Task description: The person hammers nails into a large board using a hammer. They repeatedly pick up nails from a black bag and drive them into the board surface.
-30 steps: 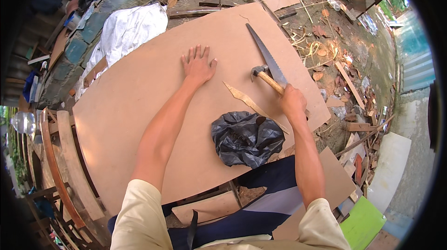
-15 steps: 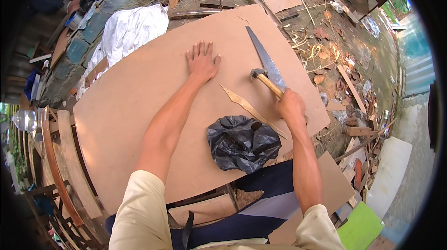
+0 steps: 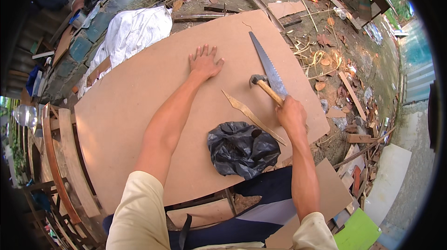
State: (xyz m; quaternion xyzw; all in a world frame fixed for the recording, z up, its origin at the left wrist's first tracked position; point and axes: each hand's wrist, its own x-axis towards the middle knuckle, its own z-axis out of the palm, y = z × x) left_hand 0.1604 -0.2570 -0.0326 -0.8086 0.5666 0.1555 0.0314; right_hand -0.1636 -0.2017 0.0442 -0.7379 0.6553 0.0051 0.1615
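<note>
My left hand [image 3: 204,62] lies flat, fingers spread, on a large brown board [image 3: 139,110]. A hammer [image 3: 263,85] with a wooden handle is gripped in my right hand [image 3: 291,113], and its metal head rests on or just above the board. A hand saw [image 3: 267,66] lies on the board right behind the hammer head. A thin curved offcut strip [image 3: 249,114] sits between my arms. Close to my right forearm lies a crumpled black plastic bag [image 3: 242,148].
The board rests on a wooden frame [image 3: 56,157] at the left. A white sheet [image 3: 132,31] lies beyond the board's far left edge. Wood scraps, dry leaves and sticks [image 3: 344,87] litter the ground at the right. A green panel [image 3: 356,233] lies by my right elbow.
The view has shifted slightly; my hands, the hammer and the saw keep the same places on the board.
</note>
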